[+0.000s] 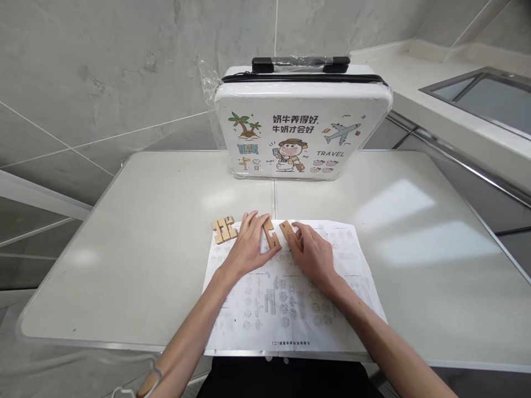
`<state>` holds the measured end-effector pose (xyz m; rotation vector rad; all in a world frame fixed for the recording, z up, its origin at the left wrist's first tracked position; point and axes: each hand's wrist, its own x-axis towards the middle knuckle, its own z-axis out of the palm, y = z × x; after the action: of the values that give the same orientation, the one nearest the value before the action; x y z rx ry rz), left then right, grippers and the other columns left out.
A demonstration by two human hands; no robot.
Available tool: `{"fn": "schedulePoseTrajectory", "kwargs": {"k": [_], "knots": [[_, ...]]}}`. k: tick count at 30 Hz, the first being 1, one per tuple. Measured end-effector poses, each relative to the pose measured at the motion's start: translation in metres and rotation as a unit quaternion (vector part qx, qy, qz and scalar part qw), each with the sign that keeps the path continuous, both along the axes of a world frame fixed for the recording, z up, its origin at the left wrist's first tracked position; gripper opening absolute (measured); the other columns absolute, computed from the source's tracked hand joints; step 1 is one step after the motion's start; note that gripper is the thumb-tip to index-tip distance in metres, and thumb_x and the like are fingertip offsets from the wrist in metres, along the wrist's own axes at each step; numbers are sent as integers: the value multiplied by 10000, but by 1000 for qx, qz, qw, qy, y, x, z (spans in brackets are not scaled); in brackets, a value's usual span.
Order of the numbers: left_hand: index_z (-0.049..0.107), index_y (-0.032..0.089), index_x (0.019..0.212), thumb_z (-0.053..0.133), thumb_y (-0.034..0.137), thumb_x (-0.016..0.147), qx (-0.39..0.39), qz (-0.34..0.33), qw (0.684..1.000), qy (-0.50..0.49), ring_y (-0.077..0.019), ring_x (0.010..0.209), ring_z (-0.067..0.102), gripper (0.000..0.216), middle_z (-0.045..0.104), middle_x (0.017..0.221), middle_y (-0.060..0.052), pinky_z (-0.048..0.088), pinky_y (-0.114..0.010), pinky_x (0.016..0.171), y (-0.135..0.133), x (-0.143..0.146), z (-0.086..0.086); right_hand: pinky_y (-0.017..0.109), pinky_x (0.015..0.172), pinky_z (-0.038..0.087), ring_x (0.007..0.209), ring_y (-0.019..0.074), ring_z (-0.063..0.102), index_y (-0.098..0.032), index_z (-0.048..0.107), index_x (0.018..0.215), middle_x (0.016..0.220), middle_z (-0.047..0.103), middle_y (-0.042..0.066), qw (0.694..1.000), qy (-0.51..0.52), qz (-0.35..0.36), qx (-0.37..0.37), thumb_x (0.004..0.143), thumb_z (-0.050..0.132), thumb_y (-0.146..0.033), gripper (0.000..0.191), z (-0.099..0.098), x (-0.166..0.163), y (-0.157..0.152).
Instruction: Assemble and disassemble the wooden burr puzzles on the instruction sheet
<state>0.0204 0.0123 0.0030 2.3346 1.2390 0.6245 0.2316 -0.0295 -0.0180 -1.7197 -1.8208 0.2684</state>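
Between the thumb and fingers of my left hand is a notched wooden puzzle piece with a small dark mark near its lower end. A second wooden puzzle piece, marked 2, is gripped by my right hand, whose fingers cover its lower part. The two pieces are close together but apart. Left of my left hand, several notched wooden pieces lie side by side, one marked 3. Beneath both hands spreads a printed instruction sheet with small diagrams.
A white case with cartoon prints and a black handle stands upright at the table's back, partly wrapped in clear plastic. The pale folding table has a centre seam. A counter with a sink-like inset is at the right.
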Motion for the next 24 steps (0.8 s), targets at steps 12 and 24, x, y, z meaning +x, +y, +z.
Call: {"fn": "schedulePoseTrajectory", "kwargs": {"k": [12, 24], "knots": [[278, 288, 1647, 743, 457, 959, -28, -66, 996, -45, -375, 1596, 308, 847, 481, 1603, -139, 395, -616, 1273, -3, 2, -4, 287, 563, 367, 741, 200, 679, -209, 675, 1211, 834, 723, 32, 1000, -3, 6, -5, 1103, 462, -407, 311, 5, -2, 1], [211, 376, 1678, 714, 428, 989, -101, -101, 983, -114, -373, 1679, 53, 854, 222, 1774, -90, 282, -661, 1322, -11, 9, -1, 294, 590, 385, 746, 214, 676, -195, 641, 1294, 797, 706, 25, 999, 0, 27, -24, 1093, 463, -410, 344, 6, -3, 1]]}}
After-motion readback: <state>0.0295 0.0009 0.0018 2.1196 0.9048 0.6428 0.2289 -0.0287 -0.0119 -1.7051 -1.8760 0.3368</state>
